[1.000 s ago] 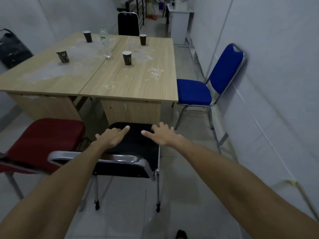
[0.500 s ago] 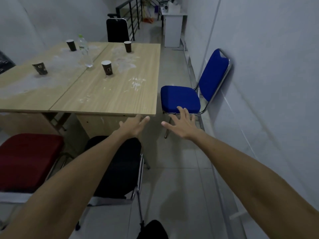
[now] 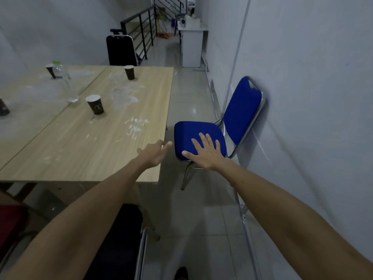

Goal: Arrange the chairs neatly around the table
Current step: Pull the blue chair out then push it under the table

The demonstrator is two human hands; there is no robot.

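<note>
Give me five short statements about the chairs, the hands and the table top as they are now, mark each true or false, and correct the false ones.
1. The blue chair has its back against the wall. True.
2. The right hand is clenched around the blue chair's backrest. False: it is open, fingers spread, over the front of the seat.
3. The left hand holds a paper cup. False: it is open and empty, near the corner of the table.
4. A black chair stands at the far end of the table. True.
5. The table top carries only a laptop. False: it carries paper cups and a plastic bottle.
</note>
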